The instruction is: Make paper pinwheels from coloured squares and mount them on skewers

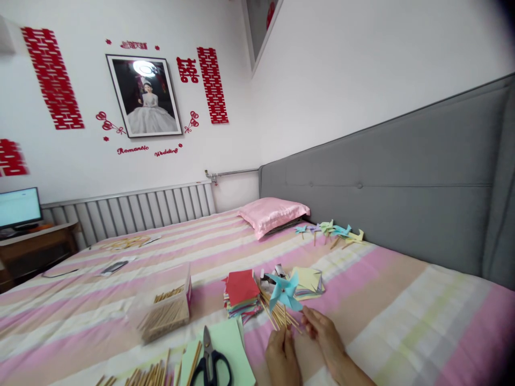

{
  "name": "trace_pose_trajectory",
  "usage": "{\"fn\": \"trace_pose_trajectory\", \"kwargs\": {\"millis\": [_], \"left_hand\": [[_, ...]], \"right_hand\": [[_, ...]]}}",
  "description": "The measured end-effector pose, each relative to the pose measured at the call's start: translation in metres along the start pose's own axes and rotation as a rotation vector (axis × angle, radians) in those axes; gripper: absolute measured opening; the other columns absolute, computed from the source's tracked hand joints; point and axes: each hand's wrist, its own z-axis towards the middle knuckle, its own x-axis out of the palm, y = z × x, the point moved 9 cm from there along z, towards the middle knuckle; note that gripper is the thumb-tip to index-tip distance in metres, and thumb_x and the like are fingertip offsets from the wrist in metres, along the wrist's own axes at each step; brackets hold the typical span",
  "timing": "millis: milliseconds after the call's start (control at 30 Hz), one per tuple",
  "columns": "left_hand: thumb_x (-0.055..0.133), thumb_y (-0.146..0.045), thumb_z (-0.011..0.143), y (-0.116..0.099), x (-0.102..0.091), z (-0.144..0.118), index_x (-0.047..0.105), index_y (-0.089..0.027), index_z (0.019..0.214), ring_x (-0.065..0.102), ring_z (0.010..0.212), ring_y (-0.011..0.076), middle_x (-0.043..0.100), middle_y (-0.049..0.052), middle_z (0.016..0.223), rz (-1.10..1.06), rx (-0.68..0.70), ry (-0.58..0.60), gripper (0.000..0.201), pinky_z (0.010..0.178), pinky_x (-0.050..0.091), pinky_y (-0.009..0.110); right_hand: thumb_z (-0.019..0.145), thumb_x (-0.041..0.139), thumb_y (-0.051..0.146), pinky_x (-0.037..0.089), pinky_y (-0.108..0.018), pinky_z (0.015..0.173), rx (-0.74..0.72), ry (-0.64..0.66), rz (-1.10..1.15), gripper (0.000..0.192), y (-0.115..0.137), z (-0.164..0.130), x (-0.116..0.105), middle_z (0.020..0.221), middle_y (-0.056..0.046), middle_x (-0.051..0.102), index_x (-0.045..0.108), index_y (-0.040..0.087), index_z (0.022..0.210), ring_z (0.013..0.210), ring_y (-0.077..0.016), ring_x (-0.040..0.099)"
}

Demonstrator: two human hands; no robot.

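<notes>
Striped bed (402, 300): red-topped paper stack (240, 292) and yellow sheets (308, 279) just behind the hands, loose sticks (277, 313) between them, stick box (167, 311) to the left, scissors (210, 362) on green paper (229, 343) near the front edge. Finished pinwheels (332, 230) lie by the headboard, well apart. Left hand (281, 354) pinches the stick of a blue pinwheel (285, 290); stick near upright, wheel facing the camera. Right hand (322, 329) fingers curled at the stick; grip unclear. Wrists cut off below.
</notes>
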Motion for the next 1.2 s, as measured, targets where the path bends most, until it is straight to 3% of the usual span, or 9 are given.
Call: {"fn": "trace_pose_trajectory", "kwargs": {"millis": [167,700,933,1200], "left_hand": [[0.042,-0.033,0.082,0.007,0.001,-0.001,0.069,-0.013,0.082,0.058,0.072,0.0251,0.066,0.013,0.074,-0.003,0.004,-0.033,0.034,0.067,0.043,0.035],[0.043,-0.033,0.08,0.011,0.002,-0.001,0.069,-0.013,0.076,0.055,0.064,0.0235,0.061,0.009,0.065,0.012,0.022,-0.048,0.033,0.061,0.041,0.033],[0.042,-0.035,0.081,0.011,0.0,-0.001,0.068,-0.013,0.079,0.057,0.066,0.0236,0.063,0.01,0.068,-0.004,0.014,-0.058,0.035,0.062,0.041,0.032],[0.042,-0.036,0.081,0.01,0.0,-0.001,0.069,-0.013,0.082,0.058,0.07,0.0251,0.065,0.011,0.072,-0.012,0.012,-0.06,0.035,0.065,0.041,0.033]], "right_hand": [[0.061,0.071,0.037,0.029,-0.022,0.048,-0.011,0.034,0.02,0.025,-0.001,0.002,0.008,0.046,0.007,0.044,0.061,0.014,0.055,0.046,-0.0087,0.038],[0.059,0.074,0.037,0.037,-0.023,0.053,-0.013,-0.083,0.222,0.024,-0.009,0.01,-0.006,0.051,0.005,0.049,0.061,0.017,0.058,0.052,-0.0112,0.042],[0.059,0.072,0.044,0.042,-0.025,0.057,0.051,-0.151,0.308,0.029,-0.016,0.008,-0.016,0.057,0.003,0.056,0.062,0.017,0.062,0.055,-0.0119,0.048],[0.062,0.07,0.042,0.04,-0.024,0.052,0.05,-0.105,0.231,0.029,-0.02,0.006,-0.011,0.052,0.003,0.052,0.056,0.017,0.055,0.051,-0.0114,0.046]]}}
